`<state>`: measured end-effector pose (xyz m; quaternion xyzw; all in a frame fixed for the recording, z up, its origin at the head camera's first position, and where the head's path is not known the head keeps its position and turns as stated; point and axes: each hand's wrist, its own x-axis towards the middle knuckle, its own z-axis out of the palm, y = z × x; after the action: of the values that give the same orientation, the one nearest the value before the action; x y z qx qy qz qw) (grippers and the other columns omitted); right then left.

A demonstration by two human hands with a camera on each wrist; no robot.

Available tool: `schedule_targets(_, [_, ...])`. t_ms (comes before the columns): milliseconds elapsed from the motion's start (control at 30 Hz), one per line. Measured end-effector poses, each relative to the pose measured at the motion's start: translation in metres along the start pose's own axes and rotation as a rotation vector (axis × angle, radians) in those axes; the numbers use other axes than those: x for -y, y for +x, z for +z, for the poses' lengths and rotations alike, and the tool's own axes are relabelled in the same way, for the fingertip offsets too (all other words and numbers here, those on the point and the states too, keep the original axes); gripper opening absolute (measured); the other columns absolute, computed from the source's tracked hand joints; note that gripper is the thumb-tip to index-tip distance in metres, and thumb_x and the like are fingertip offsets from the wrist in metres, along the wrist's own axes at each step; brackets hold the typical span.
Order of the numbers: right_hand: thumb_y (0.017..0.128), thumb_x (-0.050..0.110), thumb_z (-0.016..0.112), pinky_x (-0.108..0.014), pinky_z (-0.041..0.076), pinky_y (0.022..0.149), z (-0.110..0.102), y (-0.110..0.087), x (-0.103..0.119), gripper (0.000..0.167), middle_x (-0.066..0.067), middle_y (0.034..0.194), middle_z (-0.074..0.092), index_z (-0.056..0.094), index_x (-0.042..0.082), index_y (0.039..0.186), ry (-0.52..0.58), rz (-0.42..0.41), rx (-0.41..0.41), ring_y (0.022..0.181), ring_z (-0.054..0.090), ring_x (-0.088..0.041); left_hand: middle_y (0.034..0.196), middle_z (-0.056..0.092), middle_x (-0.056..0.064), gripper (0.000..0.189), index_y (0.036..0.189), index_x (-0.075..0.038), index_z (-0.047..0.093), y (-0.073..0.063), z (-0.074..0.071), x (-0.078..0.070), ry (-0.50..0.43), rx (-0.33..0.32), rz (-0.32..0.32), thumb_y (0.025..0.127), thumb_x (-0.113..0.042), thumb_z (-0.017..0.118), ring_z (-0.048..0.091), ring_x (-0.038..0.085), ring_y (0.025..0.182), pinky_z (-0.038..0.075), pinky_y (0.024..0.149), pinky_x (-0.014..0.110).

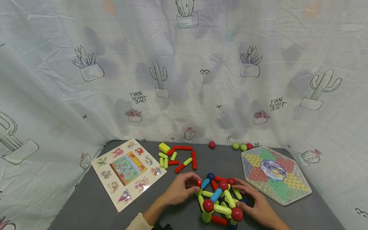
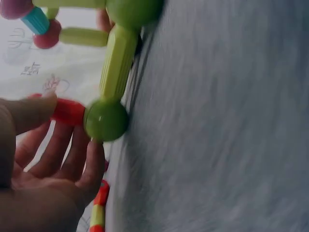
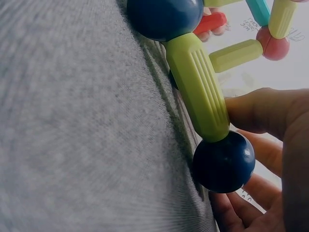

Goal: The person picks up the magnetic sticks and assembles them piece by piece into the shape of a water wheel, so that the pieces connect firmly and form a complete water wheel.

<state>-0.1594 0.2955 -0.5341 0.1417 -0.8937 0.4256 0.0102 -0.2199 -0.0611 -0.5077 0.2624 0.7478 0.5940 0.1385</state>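
A framework of magnetic sticks and balls (image 1: 222, 209) stands on the table at the front, with red, blue and green balls joined by coloured sticks. On its left side my left hand (image 1: 179, 189) pinches a red magnetic stick (image 2: 68, 112) between thumb and fingers. One end of that stick meets a green ball (image 2: 106, 121) low on the framework. My right hand (image 1: 257, 204) holds the framework's right side. Its thumb presses a yellow-green stick (image 3: 199, 89), while the other fingers lie behind a dark blue ball (image 3: 224, 162).
Loose red sticks (image 1: 194, 159) and yellow-green ones lie behind my left hand, near a yellow block (image 1: 164, 147). A puzzle board (image 1: 103, 166) is at left, a hexagonal game board (image 1: 276, 172) at right. Several balls (image 1: 212, 145) sit along the back edge by the curtain.
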Motion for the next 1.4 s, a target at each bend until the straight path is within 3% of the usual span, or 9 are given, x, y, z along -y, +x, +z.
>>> schedule_targets(200, [0.101,0.031,0.081,-0.024,0.056,0.104,0.001,0.002,0.000,0.040,-0.007,0.164,0.056,0.071,0.033,0.140,0.033,-0.031,0.013,0.142,0.048,0.010,0.118,0.077,0.005,0.027,0.124,-0.009,0.077,-0.003,0.000,0.004,0.017,-0.010,-0.010,0.098,-0.004,0.080,0.073,0.017,0.108,0.057,0.097,0.021])
schedule_targets(333, [0.103,0.018,0.078,-0.023,0.059,0.100,-0.016,0.012,-0.002,0.038,-0.016,0.151,0.066,0.072,0.015,0.140,0.081,-0.112,-0.019,0.132,0.063,0.002,0.120,0.079,0.006,0.029,0.125,-0.009,0.079,-0.005,0.000,0.007,-0.030,0.000,-0.023,0.096,-0.003,0.081,0.074,0.014,0.111,0.056,0.099,0.019])
schedule_targets(433, [0.106,0.012,0.073,-0.024,0.062,0.093,-0.044,0.034,-0.006,0.038,-0.019,0.138,0.073,0.069,0.001,0.141,0.121,-0.116,-0.072,0.119,0.073,-0.005,0.121,0.079,0.007,0.029,0.124,-0.008,0.079,-0.005,0.001,0.010,-0.070,-0.006,-0.036,0.096,-0.002,0.081,0.074,0.013,0.111,0.057,0.099,0.019])
schedule_targets(600, [0.110,0.020,0.068,-0.024,0.063,0.088,-0.097,0.088,-0.025,0.041,-0.009,0.134,0.075,0.066,-0.001,0.145,0.100,-0.072,-0.124,0.110,0.072,0.004,0.121,0.080,0.008,0.030,0.125,-0.006,0.079,-0.005,0.002,0.015,-0.085,-0.033,-0.056,0.095,0.000,0.081,0.074,0.011,0.109,0.059,0.097,0.021])
schedule_targets(733, [0.110,0.028,0.069,-0.020,0.061,0.088,-0.123,0.123,-0.048,0.046,-0.018,0.137,0.074,0.066,-0.001,0.146,0.040,-0.012,-0.167,0.105,0.068,0.013,0.122,0.080,0.009,0.031,0.125,-0.004,0.080,-0.004,0.003,0.019,-0.101,-0.040,-0.062,0.095,0.000,0.081,0.073,0.007,0.108,0.060,0.097,0.022])
schedule_targets(900, [0.109,0.036,0.069,-0.014,0.057,0.084,-0.133,0.149,-0.068,0.054,-0.029,0.144,0.068,0.066,-0.002,0.147,0.017,0.114,-0.190,0.099,0.062,0.021,0.121,0.081,0.007,0.032,0.124,-0.007,0.081,-0.004,0.005,0.023,-0.140,-0.050,-0.078,0.093,0.001,0.083,0.074,0.007,0.108,0.061,0.096,0.022])
schedule_targets(1067, [0.109,0.028,0.070,-0.012,0.055,0.079,-0.130,0.165,-0.079,0.048,-0.031,0.142,0.069,0.067,-0.005,0.144,-0.037,0.138,-0.211,0.093,0.058,0.022,0.121,0.081,0.008,0.032,0.124,-0.008,0.082,-0.003,0.007,0.023,-0.158,-0.053,-0.082,0.093,0.000,0.083,0.075,0.008,0.109,0.061,0.096,0.023])
schedule_targets(1200, [0.106,0.023,0.075,-0.020,0.056,0.077,-0.122,0.174,-0.085,0.039,-0.028,0.130,0.075,0.074,-0.002,0.136,-0.151,0.115,-0.221,0.093,0.067,0.005,0.122,0.081,0.008,0.032,0.124,-0.008,0.082,-0.004,0.006,0.022,-0.172,-0.059,-0.084,0.094,-0.001,0.083,0.075,0.008,0.109,0.061,0.096,0.023])
schedule_targets(1400, [0.103,0.015,0.075,-0.054,0.059,0.079,-0.106,0.176,-0.087,0.026,-0.023,0.110,0.080,0.078,-0.001,0.123,-0.324,0.021,-0.255,0.095,0.075,-0.039,0.122,0.081,0.007,0.029,0.126,-0.008,0.082,-0.006,0.005,0.026,-0.170,-0.056,-0.080,0.096,-0.008,0.083,0.074,0.006,0.107,0.060,0.095,0.020])
